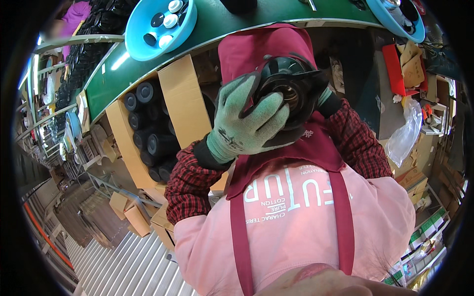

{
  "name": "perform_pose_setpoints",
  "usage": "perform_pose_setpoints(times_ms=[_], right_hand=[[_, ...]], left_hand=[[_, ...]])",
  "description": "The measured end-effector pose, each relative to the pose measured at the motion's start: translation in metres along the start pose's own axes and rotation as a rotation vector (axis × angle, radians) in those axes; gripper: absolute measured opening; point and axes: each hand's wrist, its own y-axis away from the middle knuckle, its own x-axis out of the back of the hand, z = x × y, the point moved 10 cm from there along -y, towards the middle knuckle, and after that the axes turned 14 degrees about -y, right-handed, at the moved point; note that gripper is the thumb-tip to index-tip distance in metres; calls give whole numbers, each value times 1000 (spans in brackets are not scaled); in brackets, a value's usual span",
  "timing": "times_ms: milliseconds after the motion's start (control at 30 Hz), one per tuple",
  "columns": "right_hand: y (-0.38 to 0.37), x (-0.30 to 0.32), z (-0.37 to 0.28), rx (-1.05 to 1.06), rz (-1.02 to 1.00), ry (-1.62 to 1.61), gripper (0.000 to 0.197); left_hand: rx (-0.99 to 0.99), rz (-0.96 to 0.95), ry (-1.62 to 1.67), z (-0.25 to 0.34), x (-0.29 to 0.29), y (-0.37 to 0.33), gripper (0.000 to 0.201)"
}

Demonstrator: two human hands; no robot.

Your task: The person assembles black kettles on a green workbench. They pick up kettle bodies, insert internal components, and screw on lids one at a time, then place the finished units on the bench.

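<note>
A black round part (pixel 289 91) with a hollow, shiny centre is held up in front of my chest, above my dark red apron (pixel 301 153). My left hand (pixel 247 121), in a green knit glove, wraps over the part's left side with the fingers curled across its face. Only a strip of the green glove of my right hand (pixel 324 97) shows behind the part's right edge, gripping it from there. Both forearms wear red plaid sleeves.
A green conveyor belt (pixel 212 22) curves across the top, carrying a blue bowl (pixel 143 39) of black and white caps and a second blue bowl (pixel 395 22) at the right. Below it stands a cardboard box (pixel 182 98) beside black cylinders (pixel 148 133). A clear plastic bag (pixel 405 133) hangs at right.
</note>
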Motion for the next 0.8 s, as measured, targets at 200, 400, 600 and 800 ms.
perform_pose_setpoints(times_ms=[200,400,600,800], right_hand=[[-64,63,-67,51,-143,-127,68],[-116,-35,-64,236,-480,826,56],[-190,109,-57,245,343,879,57],[-216,319,43,-159,699,788,62]], left_hand=[[29,-96,90,-8,-32,56,56],[686,-203,308,-87,-121,113,109],[556,-301,194,-86,-169,114,115],[744,-249,383,-102,-161,108,124]])
